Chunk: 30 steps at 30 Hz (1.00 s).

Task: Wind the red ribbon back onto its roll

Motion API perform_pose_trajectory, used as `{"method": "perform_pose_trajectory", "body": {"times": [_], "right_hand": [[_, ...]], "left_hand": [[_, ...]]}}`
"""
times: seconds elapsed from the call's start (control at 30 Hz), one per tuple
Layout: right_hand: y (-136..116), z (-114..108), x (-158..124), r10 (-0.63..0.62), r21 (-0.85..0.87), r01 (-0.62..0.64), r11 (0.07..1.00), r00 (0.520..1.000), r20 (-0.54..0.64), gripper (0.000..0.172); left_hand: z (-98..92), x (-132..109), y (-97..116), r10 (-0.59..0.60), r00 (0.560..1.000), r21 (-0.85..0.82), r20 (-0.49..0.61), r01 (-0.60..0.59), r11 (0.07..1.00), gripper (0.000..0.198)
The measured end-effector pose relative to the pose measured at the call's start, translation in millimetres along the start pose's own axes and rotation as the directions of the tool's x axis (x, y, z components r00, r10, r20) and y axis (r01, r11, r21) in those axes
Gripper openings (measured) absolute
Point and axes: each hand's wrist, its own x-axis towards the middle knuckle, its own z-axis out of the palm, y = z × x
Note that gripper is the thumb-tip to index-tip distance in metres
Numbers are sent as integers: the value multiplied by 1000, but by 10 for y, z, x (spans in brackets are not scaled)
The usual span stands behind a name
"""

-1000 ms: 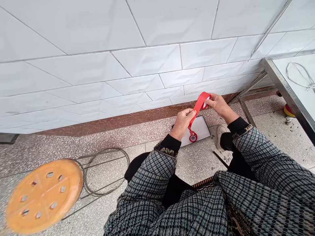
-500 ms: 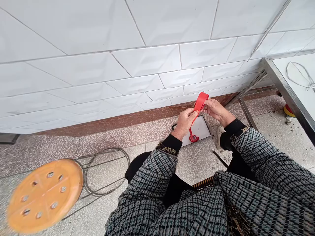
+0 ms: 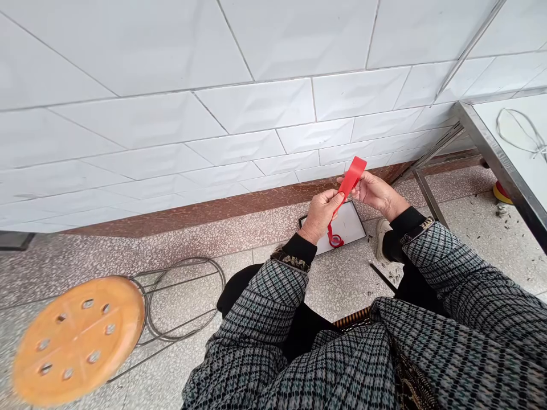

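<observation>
A wide red ribbon (image 3: 354,172) is folded into a loop in front of me. My left hand (image 3: 317,215) is closed, pinching it at the lower end between thumb and fingers. On its other side, my right hand (image 3: 375,193) has its fingers at the loop, partly hidden behind the red band; they appear to grip it. From below my left hand a strip of ribbon runs down to a small red ribbon roll (image 3: 336,241). That roll lies in a shallow white tray with a dark rim (image 3: 354,221) on the floor.
To the left an orange round stool (image 3: 81,336) with wire legs lies tipped over. A metal-framed table (image 3: 504,165) stands at right, with a loop of thin wire (image 3: 519,128) on top. White tiled wall (image 3: 256,108) rises ahead. Dark scraps litter the speckled floor.
The ribbon loop has been drawn out longer and flatter, its top reaching up and to the right. My right hand's fingers have shifted along it; my left hand stays nearly still.
</observation>
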Motion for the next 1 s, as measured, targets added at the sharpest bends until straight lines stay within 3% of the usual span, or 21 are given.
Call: {"method": "perform_pose_trajectory", "body": {"times": [0.1, 0.27, 0.5, 0.63, 0.73, 0.83, 0.93, 1.0], "right_hand": [[24, 19, -17, 70, 70, -73, 995, 997, 42, 12], [104, 49, -47, 193, 178, -214, 961, 973, 126, 13], [129, 36, -47, 218, 204, -245, 948, 965, 147, 17], [143, 24, -58, 217, 160, -249, 955, 957, 193, 17], [146, 2, -68, 238, 27, -252, 967, 941, 242, 15], [111, -42, -74, 183, -182, -134, 974, 941, 285, 20], [47, -116, -67, -16, -373, 130, 919, 956, 294, 41], [14, -171, -54, -139, -451, 281, 847, 937, 321, 57]], "left_hand": [[9, 6, -34, 15, 999, 68, -28, -13, 998, 49], [25, 14, -43, 140, 978, 172, -153, -113, 978, 28], [-40, 43, 13, 170, 985, 224, 39, -175, 959, 48], [-73, 50, 19, 162, 985, 223, 51, -170, 960, 48], [-84, 35, 34, 122, 991, 158, 55, -129, 979, 48], [-116, 6, 75, 40, 996, 47, 76, -43, 998, 56], [-173, -23, 134, -44, 991, -23, 123, 47, 999, 62], [-203, -34, 169, -88, 984, -41, 153, 96, 995, 65]]}}
